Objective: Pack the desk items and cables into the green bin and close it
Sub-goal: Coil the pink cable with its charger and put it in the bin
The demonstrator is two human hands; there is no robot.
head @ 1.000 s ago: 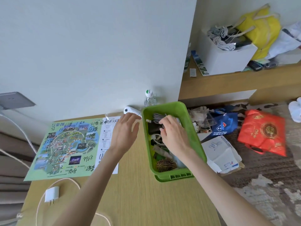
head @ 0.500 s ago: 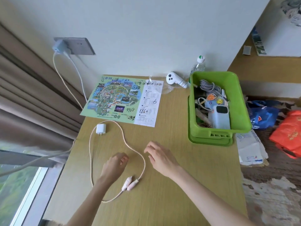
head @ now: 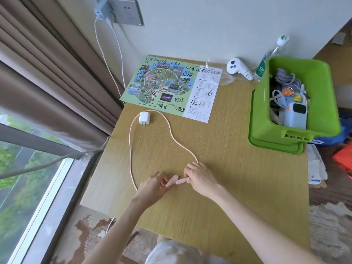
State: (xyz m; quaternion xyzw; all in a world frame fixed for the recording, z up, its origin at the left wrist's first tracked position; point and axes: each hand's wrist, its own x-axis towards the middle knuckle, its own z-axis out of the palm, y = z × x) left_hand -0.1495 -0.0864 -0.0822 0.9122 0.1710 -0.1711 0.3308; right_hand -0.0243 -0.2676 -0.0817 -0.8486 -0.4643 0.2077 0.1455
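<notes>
Pink cable [head: 131, 149], braided, forms a long loop from the white square charger [head: 144, 118] near the tabletop's left edge toward its front edge. Left hand [head: 152, 187] and right hand [head: 200, 178] each pinch one rounded connector.

To our left we see brown pleated curtains [head: 47, 73] hanging beside a window [head: 38, 197], with green trees [head: 11, 164] blurred beyond the glass. On the pale wall [head: 209, 25] above the wooden worktop [head: 238, 187] sits a grey socket plate [head: 127, 13]. On the patterned floor [head: 329, 225] to our right lie a red bag [head: 343, 159], a blue bag [head: 345, 131] and a stack of white papers [head: 316, 168], close to the worktop's edge
</notes>
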